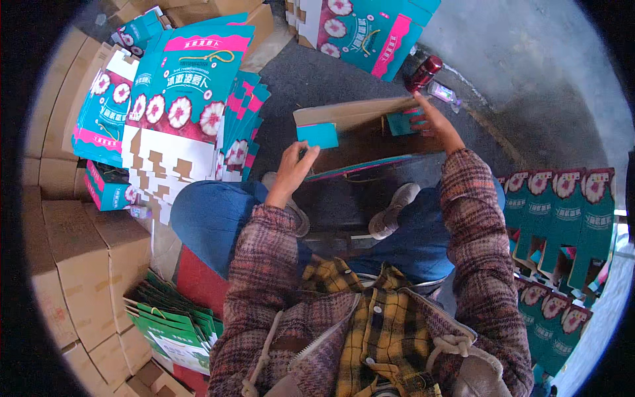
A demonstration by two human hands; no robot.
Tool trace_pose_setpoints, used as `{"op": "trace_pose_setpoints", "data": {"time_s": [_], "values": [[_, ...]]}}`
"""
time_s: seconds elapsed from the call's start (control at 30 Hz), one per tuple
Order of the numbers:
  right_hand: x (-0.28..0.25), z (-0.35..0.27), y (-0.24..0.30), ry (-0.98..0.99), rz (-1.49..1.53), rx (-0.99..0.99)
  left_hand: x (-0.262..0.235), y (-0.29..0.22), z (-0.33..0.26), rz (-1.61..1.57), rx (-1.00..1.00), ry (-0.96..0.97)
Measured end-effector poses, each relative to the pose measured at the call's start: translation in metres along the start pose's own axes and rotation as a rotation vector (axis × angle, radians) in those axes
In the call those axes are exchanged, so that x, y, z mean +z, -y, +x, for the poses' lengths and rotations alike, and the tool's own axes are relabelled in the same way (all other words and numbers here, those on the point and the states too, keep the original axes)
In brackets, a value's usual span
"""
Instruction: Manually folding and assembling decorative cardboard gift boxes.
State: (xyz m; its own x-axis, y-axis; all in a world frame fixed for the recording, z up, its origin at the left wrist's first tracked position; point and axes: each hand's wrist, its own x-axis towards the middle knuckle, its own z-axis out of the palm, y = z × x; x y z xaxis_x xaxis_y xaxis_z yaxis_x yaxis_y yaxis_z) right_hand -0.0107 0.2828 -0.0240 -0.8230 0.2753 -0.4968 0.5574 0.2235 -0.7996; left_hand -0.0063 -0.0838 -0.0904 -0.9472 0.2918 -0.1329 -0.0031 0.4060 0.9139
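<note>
An open cardboard box (360, 164) with a brown inside sits in front of me, between my feet and the back of the work area. Small teal flaps fold inward at its two ends, the left flap (318, 135) and the right flap (401, 124). My left hand (293, 165) is closed at the box's left end, thumb and fingers pinched by the flap's edge. At the right end, my right hand (436, 124) has its fingers spread, their tips against the right flap and the upper corner.
Flat teal-and-pink cartons (192, 86) are stacked at left, more teal cartons (377, 33) lie at the back. A dark red bottle (423, 73) and a clear bottle (444, 93) stand beyond my right hand. Brown boxes (86, 264), green cartons (173, 324) and teal carton rows (562, 205) flank me.
</note>
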Motion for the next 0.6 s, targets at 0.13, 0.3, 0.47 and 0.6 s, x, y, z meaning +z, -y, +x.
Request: {"op": "trace_pose_setpoints", "data": {"time_s": [0.13,0.3,0.47,0.6], "values": [[-0.036,0.019,-0.024,0.177,0.047,0.066,0.006,-0.011,0.002,-0.11,-0.007,-0.019],[-0.032,0.012,-0.028,0.125,-0.063,-0.061,-0.009,-0.01,-0.012,-0.102,-0.019,-0.194],[-0.018,0.01,-0.029,-0.048,-1.021,-0.328,-0.005,-0.016,-0.011,-0.154,0.038,-0.164],[-0.009,0.021,-0.031,-0.076,-1.145,-0.352,-0.001,-0.013,-0.005,-0.124,0.079,-0.044]]}}
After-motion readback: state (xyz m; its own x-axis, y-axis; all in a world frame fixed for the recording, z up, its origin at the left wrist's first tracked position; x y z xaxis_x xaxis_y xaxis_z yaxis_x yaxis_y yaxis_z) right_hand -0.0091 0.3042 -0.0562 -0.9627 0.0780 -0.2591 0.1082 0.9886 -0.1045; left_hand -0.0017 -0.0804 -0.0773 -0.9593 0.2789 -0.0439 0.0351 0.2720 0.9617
